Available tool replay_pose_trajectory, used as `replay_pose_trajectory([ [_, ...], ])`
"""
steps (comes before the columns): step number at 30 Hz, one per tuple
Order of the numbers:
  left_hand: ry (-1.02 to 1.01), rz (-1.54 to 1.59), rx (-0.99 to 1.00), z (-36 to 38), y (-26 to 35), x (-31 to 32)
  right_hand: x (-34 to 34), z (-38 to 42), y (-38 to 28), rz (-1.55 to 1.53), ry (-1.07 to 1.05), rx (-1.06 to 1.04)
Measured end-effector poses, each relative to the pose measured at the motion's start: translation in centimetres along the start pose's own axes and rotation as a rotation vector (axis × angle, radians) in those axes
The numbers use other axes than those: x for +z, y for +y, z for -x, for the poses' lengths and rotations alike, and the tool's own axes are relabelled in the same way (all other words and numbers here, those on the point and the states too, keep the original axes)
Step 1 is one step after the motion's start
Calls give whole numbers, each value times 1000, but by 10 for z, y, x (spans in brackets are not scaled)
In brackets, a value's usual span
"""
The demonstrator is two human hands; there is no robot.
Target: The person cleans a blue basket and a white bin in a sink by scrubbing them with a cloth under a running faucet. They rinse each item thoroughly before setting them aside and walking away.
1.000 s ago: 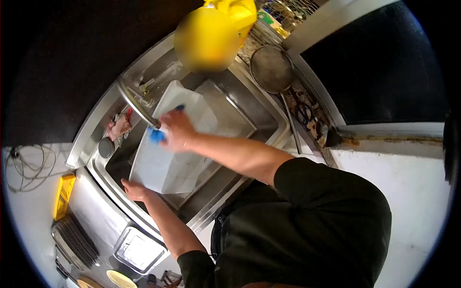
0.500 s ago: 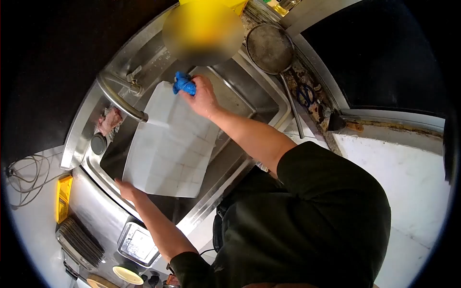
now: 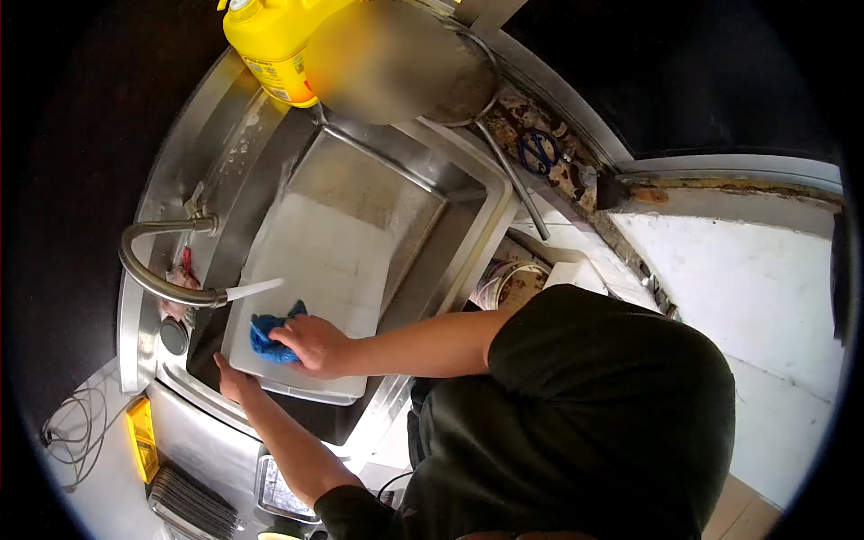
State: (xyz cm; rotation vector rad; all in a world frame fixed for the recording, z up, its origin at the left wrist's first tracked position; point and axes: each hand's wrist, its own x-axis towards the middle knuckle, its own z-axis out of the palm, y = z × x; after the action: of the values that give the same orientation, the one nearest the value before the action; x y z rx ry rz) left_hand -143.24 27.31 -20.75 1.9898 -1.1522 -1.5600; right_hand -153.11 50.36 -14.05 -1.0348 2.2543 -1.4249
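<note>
A white, translucent rectangular container or lid [image 3: 328,261] lies tilted in the metal sink, its near end toward me. My right hand [image 3: 315,347] is closed on a crumpled blue cloth [image 3: 273,337], pressed against the white surface near its lower left end. My left hand [image 3: 236,378] grips the lower left corner of the white piece, with its fingers partly hidden. Water runs from the curved faucet [image 3: 171,290] onto the white surface, just above the cloth.
A yellow jug [image 3: 274,54] stands behind the sink. A round strainer with a long handle [image 3: 513,180] rests at the right edge. Left of the sink are a round dark lid [image 3: 175,337], a pinkish rag [image 3: 182,286] and a yellow object [image 3: 142,438].
My right hand has moved with the blue cloth from the far end of the white piece to its near end. The white piece lies lower, and water now shows from the faucet. The view has shifted.
</note>
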Motion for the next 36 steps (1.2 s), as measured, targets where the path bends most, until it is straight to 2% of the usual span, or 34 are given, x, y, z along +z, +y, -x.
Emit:
replay_pose_trajectory([
  [2,-19,-73,-3,-14,-3,-4,-10,4,9,45,-97,-15],
  [3,-30,-99,0,-12,-3,-3,-14,-2,23,99,-22,-38],
  [4,-35,-124,1,-8,-2,0,-15,-11,39,191,11,40],
  [5,64,-251,-26,24,14,9,-28,-27,53,212,-11,161],
  [6,-28,-171,71,9,3,3,-25,-41,77,403,165,150],
  [7,-122,-90,167,-5,-10,-3,-23,-56,108,438,220,173],
  [8,-87,-168,158,12,-1,1,-25,-78,132,313,263,276],
  [9,-195,-74,160,7,-2,-3,-24,-92,148,187,308,384],
  [10,-150,-78,185,8,-2,-2,-26,-102,150,74,222,401],
  [11,-112,-80,213,9,1,2,-28,-109,148,-36,144,414],
  [12,-59,-106,165,9,5,4,-11,-107,143,13,199,257],
  [13,-11,-125,116,7,8,9,-11,-106,124,19,0,298],
  [14,-27,-118,111,-6,5,8,-7,-94,102,9,83,111],
  [15,-17,-72,93,9,13,15,2,-83,75,-56,9,262],
  [16,5,-89,84,-1,12,18,23,-61,63,37,93,183],
  [17,29,-113,74,-15,10,15,3,-48,26,55,-1,164],
  [18,-44,-124,105,-18,11,13,4,-30,19,-29,-9,99],
  [19,-53,-81,110,-5,18,18,-9,-13,-6,15,115,61],
  [21,-3,-335,177,-34,11,10,-28,7,-9,48,125,153],
  [22,33,-318,121,-22,19,15,-32,18,6,112,110,209],
  [24,-19,-279,155,-21,17,17,-32,28,46,248,126,347],
  [27,-48,-117,96,-36,5,13,-35,-5,139,430,229,637],
  [28,-29,-144,131,-27,8,15,-50,-28,162,367,189,777],
  [29,-16,-177,167,-12,15,20,-54,-45,189,539,337,747],
  [31,22,-283,240,45,45,35,-74,-78,223,362,293,964],
  [33,-51,-241,396,71,55,36,-91,-93,234,186,241,987],
  [34,-70,-160,463,100,64,41,-98,-92,229,134,355,939],
  [36,-125,-149,540,127,72,35,-127,-78,213,-194,277,931],
])
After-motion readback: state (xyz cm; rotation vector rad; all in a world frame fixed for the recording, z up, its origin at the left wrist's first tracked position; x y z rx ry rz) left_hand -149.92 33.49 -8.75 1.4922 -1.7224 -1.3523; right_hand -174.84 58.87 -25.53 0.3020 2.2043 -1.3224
